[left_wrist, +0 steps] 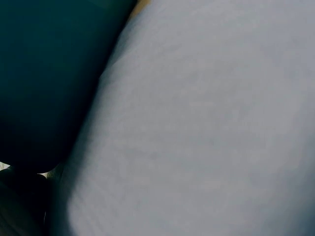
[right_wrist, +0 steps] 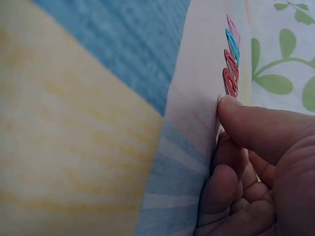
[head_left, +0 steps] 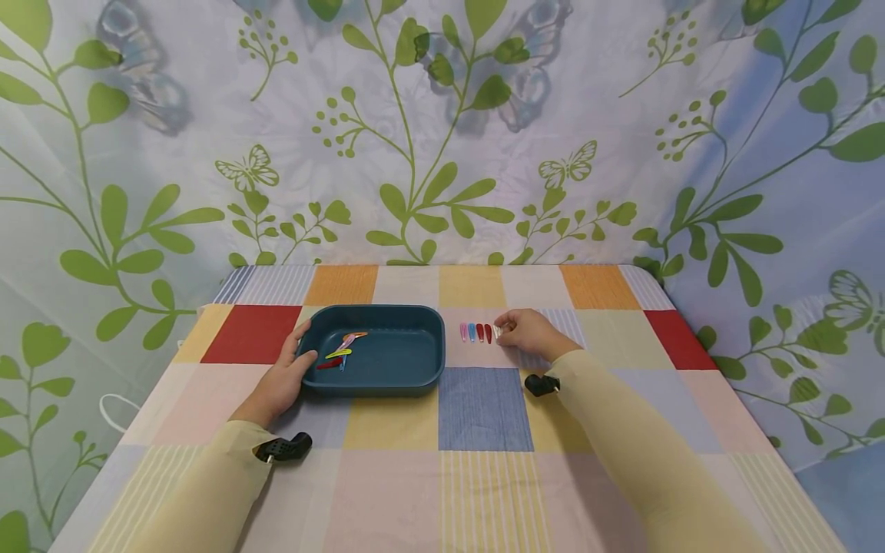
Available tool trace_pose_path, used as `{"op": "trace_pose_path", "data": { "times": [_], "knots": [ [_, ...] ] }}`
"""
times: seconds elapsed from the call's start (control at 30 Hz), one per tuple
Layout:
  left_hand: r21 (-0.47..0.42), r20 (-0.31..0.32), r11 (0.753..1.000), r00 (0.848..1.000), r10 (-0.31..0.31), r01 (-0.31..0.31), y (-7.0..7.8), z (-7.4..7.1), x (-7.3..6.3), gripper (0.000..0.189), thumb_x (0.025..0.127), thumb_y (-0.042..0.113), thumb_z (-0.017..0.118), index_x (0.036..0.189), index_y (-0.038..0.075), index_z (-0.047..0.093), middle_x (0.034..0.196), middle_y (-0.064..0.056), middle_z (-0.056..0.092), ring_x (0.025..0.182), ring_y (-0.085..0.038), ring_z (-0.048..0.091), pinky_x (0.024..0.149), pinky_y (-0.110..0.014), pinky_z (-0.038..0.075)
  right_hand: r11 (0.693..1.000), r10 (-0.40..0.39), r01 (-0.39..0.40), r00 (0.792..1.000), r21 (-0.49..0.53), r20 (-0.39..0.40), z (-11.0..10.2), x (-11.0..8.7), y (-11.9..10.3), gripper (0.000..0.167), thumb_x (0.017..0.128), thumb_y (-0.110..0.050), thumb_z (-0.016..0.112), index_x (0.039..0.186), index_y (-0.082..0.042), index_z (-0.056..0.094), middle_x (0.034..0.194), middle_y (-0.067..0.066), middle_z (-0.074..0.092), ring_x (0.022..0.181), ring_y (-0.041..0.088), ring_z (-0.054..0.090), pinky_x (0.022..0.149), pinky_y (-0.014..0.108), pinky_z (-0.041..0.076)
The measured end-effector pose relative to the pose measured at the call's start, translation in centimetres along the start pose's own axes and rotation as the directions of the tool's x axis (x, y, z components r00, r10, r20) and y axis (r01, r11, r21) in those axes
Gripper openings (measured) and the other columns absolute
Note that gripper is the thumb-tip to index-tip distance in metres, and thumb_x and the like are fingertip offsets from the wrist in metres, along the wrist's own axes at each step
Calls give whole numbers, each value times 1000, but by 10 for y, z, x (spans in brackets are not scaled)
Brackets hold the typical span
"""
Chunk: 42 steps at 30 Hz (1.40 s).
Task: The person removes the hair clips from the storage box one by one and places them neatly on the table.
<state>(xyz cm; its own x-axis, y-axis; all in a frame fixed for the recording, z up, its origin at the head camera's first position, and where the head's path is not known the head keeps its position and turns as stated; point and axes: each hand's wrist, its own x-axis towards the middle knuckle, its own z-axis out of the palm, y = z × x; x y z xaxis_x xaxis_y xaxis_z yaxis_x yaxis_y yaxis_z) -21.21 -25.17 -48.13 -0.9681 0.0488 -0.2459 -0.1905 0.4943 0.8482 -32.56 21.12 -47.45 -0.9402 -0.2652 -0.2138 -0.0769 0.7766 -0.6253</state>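
A dark teal plastic tray [head_left: 387, 387] lies on the table, with several colourful snap hair clips [head_left: 339, 353] heaped in its left part. My left hand [head_left: 280, 384] grips the tray's left end, its thumb near the rim. In the left wrist view, the tray's wall [left_wrist: 54, 73] fills the upper left, and the fingers are mostly hidden. To the right of the tray, a pink clip [head_left: 464, 332], a blue clip [head_left: 472, 332] and two red clips [head_left: 484, 332] form a row. At its right end my right hand [head_left: 528, 332] pinches a white hair clip [head_left: 497, 332], largely covered by the fingertips.
A patchwork cloth [head_left: 484, 407] covers the table. Behind it and on both sides hangs a leaf-patterned curtain [head_left: 442, 138]. A white cable [head_left: 111, 415] loops beside the left edge. Each wrist wears a small black camera, the right one [head_left: 541, 385] close above the cloth.
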Motion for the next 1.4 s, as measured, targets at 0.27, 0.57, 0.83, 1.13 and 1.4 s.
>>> {"op": "trace_pose_path", "data": {
  "times": [0.27,0.57,0.83,1.13,1.4],
  "knots": [
    [1,-9,1000,1000,14,-14,-1,-1,-1,70,113,37,37,169,39,-4,177,-18,-4,161,-51,0,119,-83,13,999,12,-12,1000,33,1,1,-1,-1,37,93,-14,77,127,-2,70,96,2,64,89,16,55,78,26,47],
    [9,-9,1000,1000,18,-18,-1,-1,0,70,113,36,37,169,38,-5,178,-17,-5,161,-51,0,119,-83,13,997,13,-13,1000,75,-2,2,1,1,39,91,-13,79,127,-1,69,98,3,67,91,16,58,83,26,48],
    [18,-11,1000,1000,17,-17,0,-1,-1,70,113,36,37,169,38,-5,178,-17,-4,161,-51,0,120,-82,15,996,2,-2,1000,91,4,1,2,3,40,90,-14,79,127,-1,69,99,3,67,92,16,58,83,26,49],
    [18,-7,1000,1000,7,-7,1,-1,-2,71,113,37,37,169,41,-6,178,-15,-5,161,-50,0,119,-83,15,995,2,-2,1000,97,1,-1,-2,0,41,91,-13,79,129,-1,68,97,2,65,90,16,56,81,26,47],
    [9,-7,1000,1000,-10,10,1,1,0,71,113,39,38,168,44,-5,178,-14,-5,162,-50,0,119,-83,15,993,-36,35,999,109,6,-1,-1,7,40,92,-14,77,129,-1,68,104,7,69,95,17,59,82,27,50]
  ]
}}
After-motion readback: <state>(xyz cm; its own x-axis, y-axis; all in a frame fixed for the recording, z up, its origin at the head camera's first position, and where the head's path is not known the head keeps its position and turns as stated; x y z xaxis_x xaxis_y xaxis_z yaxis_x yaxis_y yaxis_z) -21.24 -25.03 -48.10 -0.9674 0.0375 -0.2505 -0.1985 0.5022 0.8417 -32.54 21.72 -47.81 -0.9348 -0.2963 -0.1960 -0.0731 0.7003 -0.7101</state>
